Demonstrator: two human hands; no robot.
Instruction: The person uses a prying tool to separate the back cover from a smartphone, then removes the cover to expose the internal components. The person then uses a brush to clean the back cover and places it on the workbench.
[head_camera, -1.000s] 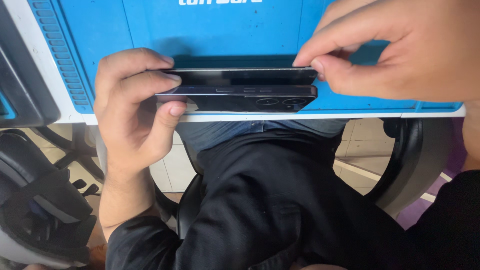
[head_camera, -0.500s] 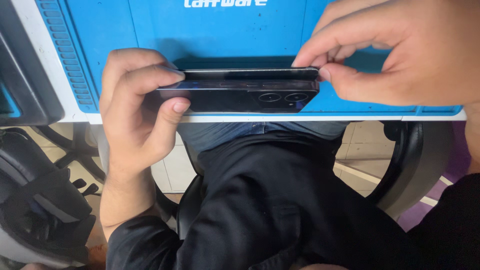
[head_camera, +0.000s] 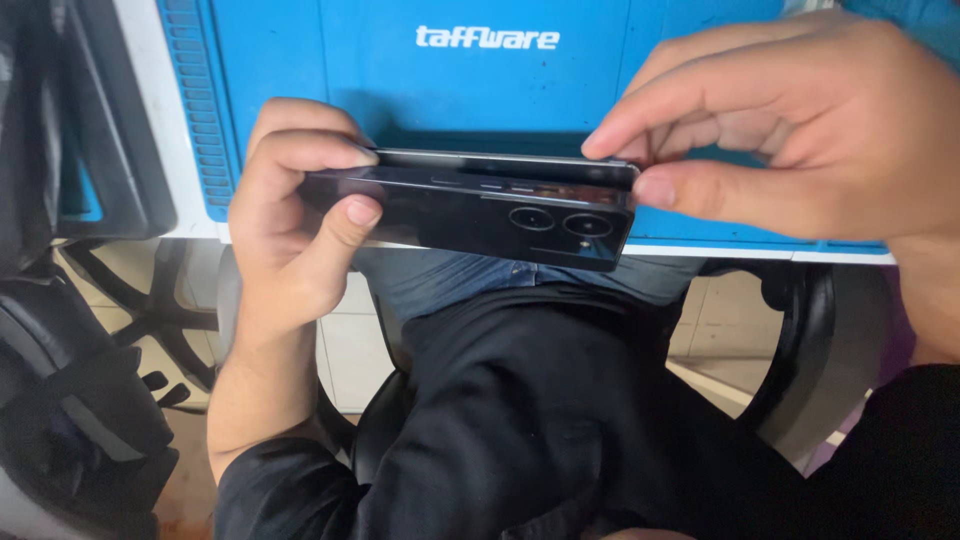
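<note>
Smartphone (head_camera: 480, 215): black, held on its long edge above the near rim of the work mat, between the two hands; its back faces the camera, with two round camera lenses (head_camera: 560, 221) side by side near the right end; along the top edge a narrow seam shows, with a thin pale strip behind the dark back, though whether the two parts are truly parted I cannot tell
Left hand (head_camera: 295, 225): wrapped around the phone's left end; fingers curled over the top edge, thumb pressed on the dark back; a firm closed hold on the phone
Right hand (head_camera: 790, 130): at the phone's upper right corner; thumb and forefinger drawn narrow in a pinch on the top edge, the other fingers bent behind
Work mat (head_camera: 420, 100): blue, lying on a white table edge (head_camera: 170, 130); ribbed slots run down its left side; white lettering near the top middle
Below the phone: the person's lap, blue jeans (head_camera: 440, 280) under a black garment (head_camera: 540, 420); black chair (head_camera: 810, 350) beneath, tiled floor beyond
Far left: dark bag or case (head_camera: 70, 420) on the floor; black object (head_camera: 100, 120) leaning by the table
</note>
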